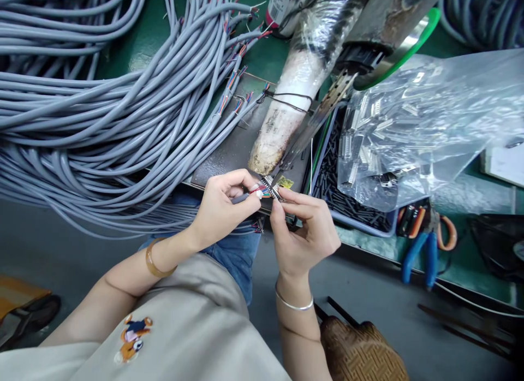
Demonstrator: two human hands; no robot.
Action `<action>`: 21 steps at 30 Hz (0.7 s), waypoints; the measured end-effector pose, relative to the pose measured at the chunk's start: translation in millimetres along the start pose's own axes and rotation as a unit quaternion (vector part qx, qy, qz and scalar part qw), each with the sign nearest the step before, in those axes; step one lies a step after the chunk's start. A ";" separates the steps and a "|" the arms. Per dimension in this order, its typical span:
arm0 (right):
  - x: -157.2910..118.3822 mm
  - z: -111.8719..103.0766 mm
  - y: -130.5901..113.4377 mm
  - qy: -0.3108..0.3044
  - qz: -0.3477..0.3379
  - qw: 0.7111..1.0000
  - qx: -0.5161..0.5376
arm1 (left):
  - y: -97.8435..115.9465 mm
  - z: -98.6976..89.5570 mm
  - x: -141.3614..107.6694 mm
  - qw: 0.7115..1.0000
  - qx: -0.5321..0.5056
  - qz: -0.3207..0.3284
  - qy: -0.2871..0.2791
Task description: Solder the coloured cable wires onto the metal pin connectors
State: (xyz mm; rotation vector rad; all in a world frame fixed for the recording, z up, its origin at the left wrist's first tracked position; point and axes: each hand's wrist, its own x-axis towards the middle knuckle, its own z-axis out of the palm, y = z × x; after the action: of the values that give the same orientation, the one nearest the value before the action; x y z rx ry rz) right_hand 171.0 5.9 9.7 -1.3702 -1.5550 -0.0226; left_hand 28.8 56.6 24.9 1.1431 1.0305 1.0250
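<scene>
My left hand [225, 203] pinches a grey cable [240, 198] just behind its stripped end. Thin coloured wires [265, 192] fan out from it towards a small metal multi-pin connector [271, 186]. Between thumb and fingertips, my right hand [305, 228] grips the connector by its right side. A fixed soldering iron [303, 132] slants down from the upper right, its tip at or just over the pins. Whether each wire is joined to a pin is too small to tell.
Bundled grey cables [123, 113] cover the left of the bench. A wrapped white tube [282, 111] stands behind my hands. To the right are a tray of short black sleeves [333, 173], a clear bag of metal connectors [393, 119] and blue-handled pliers [426, 250].
</scene>
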 end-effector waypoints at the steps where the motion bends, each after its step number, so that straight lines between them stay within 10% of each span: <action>1: 0.9 0.2 -0.4 0.002 -0.001 1.000 -0.004 | 0.6 0.3 -0.3 1.000 0.002 0.001 0.000; 21: -7.1 -2.3 6.0 -0.008 -0.110 0.991 -0.072 | 3.9 -3.4 2.5 0.996 -0.059 -0.063 -0.013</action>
State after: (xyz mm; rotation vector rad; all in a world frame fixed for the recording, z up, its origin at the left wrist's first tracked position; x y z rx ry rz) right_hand 175.7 1.5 2.6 -1.3050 -1.7380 -0.2634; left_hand 25.6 60.1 28.1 0.9800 0.9951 0.9547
